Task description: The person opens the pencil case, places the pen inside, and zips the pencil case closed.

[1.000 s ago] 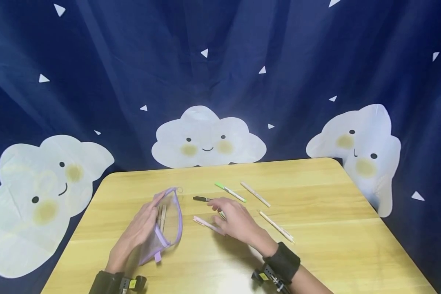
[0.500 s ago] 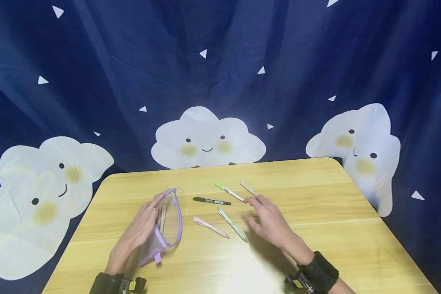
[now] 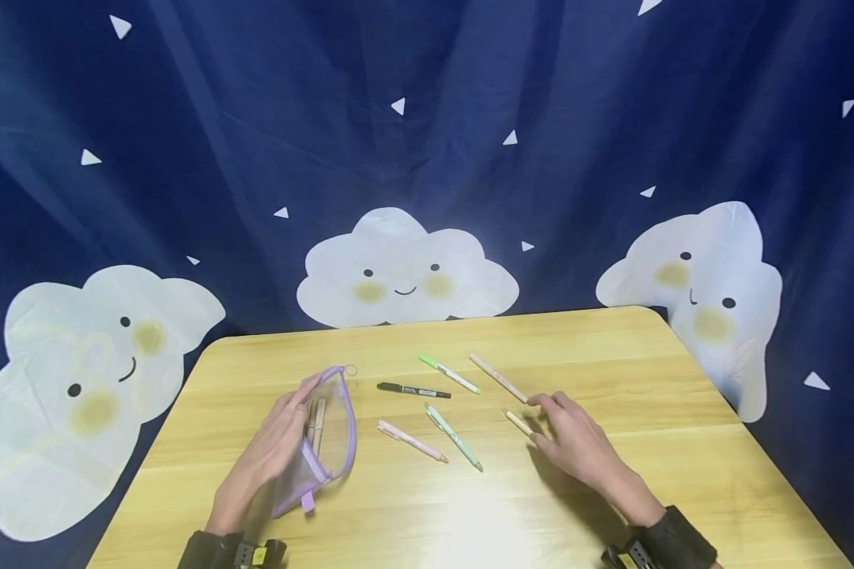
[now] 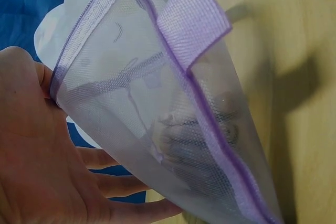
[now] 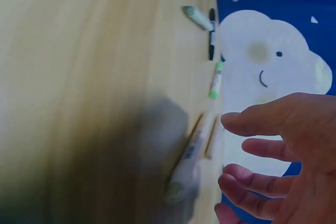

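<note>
My left hand [image 3: 266, 442] holds a lilac-edged mesh pencil case [image 4: 126, 114] by its rim, its mouth spread open. Inside the case, beige pens [image 3: 316, 423] show beside the fingers. In the left wrist view the thumb hooks at the rim while the other fingers stretch out along the mesh. My right hand [image 3: 576, 438] hovers over a cream pen [image 3: 516, 422], thumb and fingers apart and partly covering it. The right wrist view shows that pen [image 5: 184, 174] lying on the table, with a gap between it and the fingers.
On the wooden table [image 3: 413, 521] lie a black marker [image 3: 414, 390], a green-capped marker [image 3: 450, 374], a beige pen [image 3: 496, 377], a pink pen [image 3: 411, 441] and a mint pen [image 3: 453, 436]. A blue cloud-print curtain [image 3: 455, 174] hangs behind the table's far edge.
My right hand has moved rightward, from the mint and pink pens past the green-capped marker to the cream pen. The left hand and pencil case have stayed in place.
</note>
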{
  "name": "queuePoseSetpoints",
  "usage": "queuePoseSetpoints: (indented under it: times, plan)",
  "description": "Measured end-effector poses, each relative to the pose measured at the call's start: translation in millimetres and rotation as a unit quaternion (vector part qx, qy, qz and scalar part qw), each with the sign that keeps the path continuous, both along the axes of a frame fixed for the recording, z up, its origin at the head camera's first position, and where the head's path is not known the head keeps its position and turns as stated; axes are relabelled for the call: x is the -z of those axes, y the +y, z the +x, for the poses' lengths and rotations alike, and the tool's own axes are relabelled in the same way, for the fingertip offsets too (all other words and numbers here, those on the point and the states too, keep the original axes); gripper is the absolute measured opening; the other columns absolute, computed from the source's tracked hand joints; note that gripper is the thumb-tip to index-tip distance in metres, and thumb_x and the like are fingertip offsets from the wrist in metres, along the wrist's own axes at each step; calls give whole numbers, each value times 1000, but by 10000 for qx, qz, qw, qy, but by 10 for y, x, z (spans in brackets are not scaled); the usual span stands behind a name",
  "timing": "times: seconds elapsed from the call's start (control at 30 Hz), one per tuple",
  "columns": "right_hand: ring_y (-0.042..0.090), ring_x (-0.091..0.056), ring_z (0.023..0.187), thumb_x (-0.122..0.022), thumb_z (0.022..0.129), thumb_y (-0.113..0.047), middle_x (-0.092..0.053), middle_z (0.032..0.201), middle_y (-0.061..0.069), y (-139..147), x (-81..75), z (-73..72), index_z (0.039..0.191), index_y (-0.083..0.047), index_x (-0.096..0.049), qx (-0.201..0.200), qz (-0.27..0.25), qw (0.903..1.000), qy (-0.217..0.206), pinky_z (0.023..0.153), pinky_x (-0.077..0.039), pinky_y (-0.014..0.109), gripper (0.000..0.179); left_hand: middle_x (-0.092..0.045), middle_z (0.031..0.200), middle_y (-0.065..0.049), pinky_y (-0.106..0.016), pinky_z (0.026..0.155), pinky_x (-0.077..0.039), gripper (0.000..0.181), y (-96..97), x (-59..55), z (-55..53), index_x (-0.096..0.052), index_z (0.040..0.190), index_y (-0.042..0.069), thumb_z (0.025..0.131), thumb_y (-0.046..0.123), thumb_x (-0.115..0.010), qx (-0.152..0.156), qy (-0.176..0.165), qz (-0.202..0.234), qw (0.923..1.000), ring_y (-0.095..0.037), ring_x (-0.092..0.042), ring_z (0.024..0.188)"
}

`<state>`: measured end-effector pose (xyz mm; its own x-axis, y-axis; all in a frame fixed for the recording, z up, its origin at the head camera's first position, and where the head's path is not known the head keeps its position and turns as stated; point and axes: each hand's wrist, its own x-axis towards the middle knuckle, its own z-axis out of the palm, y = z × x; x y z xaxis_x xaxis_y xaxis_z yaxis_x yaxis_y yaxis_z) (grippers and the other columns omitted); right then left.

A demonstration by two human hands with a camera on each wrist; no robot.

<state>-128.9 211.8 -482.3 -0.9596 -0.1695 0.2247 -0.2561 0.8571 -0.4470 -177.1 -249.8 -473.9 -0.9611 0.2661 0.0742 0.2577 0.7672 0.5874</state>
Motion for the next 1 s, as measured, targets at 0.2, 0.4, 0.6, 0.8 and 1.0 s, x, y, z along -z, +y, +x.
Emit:
queuePoseSetpoints:
  times: [0.2,0.4,0.6,0.8,1.0]
  plan:
    - [15,-62,75,-85,81,-8,-63,95,7,38,76,42,117,-6,-68,65,135,9995,-276,53,-47,25,40,-32,162,-24,-77,109,-28,53,7,-4,10,-27,164,20,112,26,-17,-17,-38,-36,10000,-48,-32,145]
    - [11,-46,62,-83,82,-8,-57,86,0,39,107,54,111,-9,-68,34,484,9979,-424,47,-40,23,32,-31,162,-24,-77,108,-28,53,12,-1,14,-28,164,20,113,26,-17,-17,-50,-32,10000,-48,-32,145]
    - [8,-45,61,-80,81,-4,-55,79,-5,23,142,36,100,-11,-68,-51,642,9977,-212,48,-41,23,24,-32,162,-24,-76,109,-28,53,14,-8,2,-27,164,20,113,27,-17,-48,-98,-30,9999,-48,-32,145]
    - [7,-45,60,-78,79,-1,-53,73,-8,17,166,22,93,-12,-67,-126,642,9977,-167,48,-41,22,21,-31,163,-22,-75,111,-27,53,14,-5,7,-29,164,18,113,26,-18,-29,-63,-6,10000,-47,-32,146]
    - [8,-45,57,-76,79,0,-54,72,-6,17,119,13,95,-10,-69,-69,609,9980,-137,45,-40,23,20,-31,163,-22,-75,111,-27,53,13,0,7,-29,164,19,113,25,-18,-35,-75,0,10000,-46,-32,146]
